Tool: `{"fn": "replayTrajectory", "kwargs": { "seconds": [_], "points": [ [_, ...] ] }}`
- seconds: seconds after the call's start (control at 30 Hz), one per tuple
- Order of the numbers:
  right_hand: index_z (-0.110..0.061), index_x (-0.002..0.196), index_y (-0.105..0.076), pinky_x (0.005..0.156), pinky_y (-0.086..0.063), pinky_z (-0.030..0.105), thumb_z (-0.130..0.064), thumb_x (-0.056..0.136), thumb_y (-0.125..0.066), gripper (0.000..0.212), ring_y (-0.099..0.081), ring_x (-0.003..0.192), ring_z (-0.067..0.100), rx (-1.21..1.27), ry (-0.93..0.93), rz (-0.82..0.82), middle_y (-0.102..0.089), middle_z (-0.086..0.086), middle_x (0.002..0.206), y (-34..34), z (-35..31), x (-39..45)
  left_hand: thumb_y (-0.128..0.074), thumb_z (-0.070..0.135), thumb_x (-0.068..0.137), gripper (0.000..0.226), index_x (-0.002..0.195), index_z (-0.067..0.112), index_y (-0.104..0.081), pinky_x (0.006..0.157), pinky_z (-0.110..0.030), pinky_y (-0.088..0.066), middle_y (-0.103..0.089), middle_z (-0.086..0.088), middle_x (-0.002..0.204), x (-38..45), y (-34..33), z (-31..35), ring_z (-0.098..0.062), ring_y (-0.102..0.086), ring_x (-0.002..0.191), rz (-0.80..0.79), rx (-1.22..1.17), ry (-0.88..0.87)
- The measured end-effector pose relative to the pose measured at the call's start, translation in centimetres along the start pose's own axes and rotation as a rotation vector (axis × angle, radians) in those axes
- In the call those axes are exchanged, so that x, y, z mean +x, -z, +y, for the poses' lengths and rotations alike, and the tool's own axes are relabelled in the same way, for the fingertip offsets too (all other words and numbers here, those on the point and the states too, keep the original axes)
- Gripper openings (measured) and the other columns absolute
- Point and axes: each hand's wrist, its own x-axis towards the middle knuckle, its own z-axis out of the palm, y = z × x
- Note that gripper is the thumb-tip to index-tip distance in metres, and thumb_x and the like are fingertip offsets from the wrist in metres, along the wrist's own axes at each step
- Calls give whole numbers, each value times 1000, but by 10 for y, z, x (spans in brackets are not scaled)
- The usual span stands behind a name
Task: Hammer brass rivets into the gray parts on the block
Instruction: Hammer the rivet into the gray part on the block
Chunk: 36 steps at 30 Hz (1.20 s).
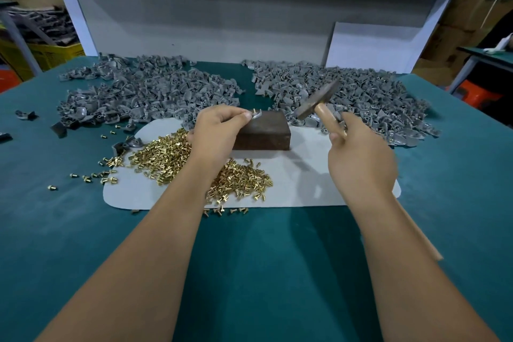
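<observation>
A dark brown block [266,130] sits on a pale mat [311,178] in the middle of the table. My left hand [219,130] pinches a small gray part [256,114] on the block's top left corner, with a brass rivet standing in it. My right hand [358,158] grips the wooden handle of a hammer [319,101]. The hammer head is raised above and to the right of the block, blurred by motion. A heap of loose brass rivets [177,158] lies on the mat under my left forearm.
Two big heaps of gray parts lie behind the block, one at the left [144,89] and one at the right [355,94]. Stray rivets and a few gray parts dot the green table [83,175] at the left. A white shelf frame [75,8] stands behind.
</observation>
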Motion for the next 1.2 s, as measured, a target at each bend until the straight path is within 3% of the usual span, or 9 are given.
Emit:
{"fn": "replayTrajectory", "kwargs": {
  "seconds": [0.2, 0.33, 0.43, 0.6, 0.73, 0.8, 0.9, 1.0, 1.2],
  "points": [
    [-14, 96, -63, 59, -36, 31, -27, 94, -48, 19, -49, 69, 31, -131, -33, -166, -60, 7, 80, -8, -4, -3, -67, 33, 90, 10, 87, 33, -77, 101, -42, -44, -71, 16, 94, 1, 1, -4, -2, -61, 98, 13, -15, -28],
    [-9, 101, -67, 77, -38, 36, -28, 92, -52, 26, -48, 101, 33, -301, 95, -100, -54, 12, 112, -9, -10, -6, -70, 29, 89, 9, 89, 36, -75, 81, -22, -48, -68, 27, 84, 2, 1, -5, 21, -56, 81, 19, 3, -68],
    [-18, 111, -67, 74, -41, 28, -33, 93, -54, 26, -53, 98, 21, 76, 142, -39, -58, 2, 106, -7, -23, -7, -72, 28, 87, 10, 91, 36, -76, 96, -36, -52, -71, 20, 93, 0, 0, -4, 10, -62, 88, 7, 18, -83],
    [-23, 129, -54, 71, -53, 27, -29, 93, -56, 36, -63, 88, 10, 750, 15, -401, -66, -2, 107, -14, -58, 1, -74, 25, 86, 14, 99, 27, -78, 103, -39, -47, -67, 3, 112, -2, 0, -2, -9, -58, 112, -34, 84, -169],
    [-17, 94, -67, 54, -51, 22, -15, 91, -61, 7, -59, 57, 11, 738, 34, -531, -68, 2, 69, -15, -66, 23, -76, 23, 84, 19, 100, 33, -75, 104, -20, -42, -60, 2, 117, -6, -3, -4, 12, -47, 112, -23, 99, -198],
    [-19, 94, -67, 57, -51, 25, -15, 91, -62, 7, -60, 60, 11, 747, 10, -421, -68, -1, 70, -16, -66, 37, -76, 25, 83, 24, 106, 33, -74, 108, -32, -43, -56, 1, 122, -5, -4, -4, -2, -50, 117, -27, 108, -165],
    [-22, 143, -37, 82, -50, 32, -24, 93, -59, 54, -58, 99, 15, 618, -115, -76, -60, -3, 111, -20, -57, 61, -76, 29, 84, 23, 105, 39, -74, 109, -42, -42, -56, 2, 126, -1, -2, -6, -13, -52, 120, -33, 113, -127],
    [-28, 152, -6, 113, -19, 50, -33, 93, -57, 78, -21, 141, 29, 294, -185, 12, -23, 10, 154, -36, -48, 56, -72, 28, 87, 17, 98, 40, -75, 105, -44, -45, -57, 3, 124, 3, -3, -9, -15, -54, 117, -7, 125, -110],
    [-23, 143, -31, 109, -22, 43, -27, 86, -61, 64, -27, 130, 25, 122, 247, 96, -32, 8, 141, -60, -63, 14, -63, 21, 92, 19, 102, 32, -75, 88, -36, -56, -69, 16, 98, 8, 2, -10, -4, -63, 94, 48, 164, -95]
  ]
}}
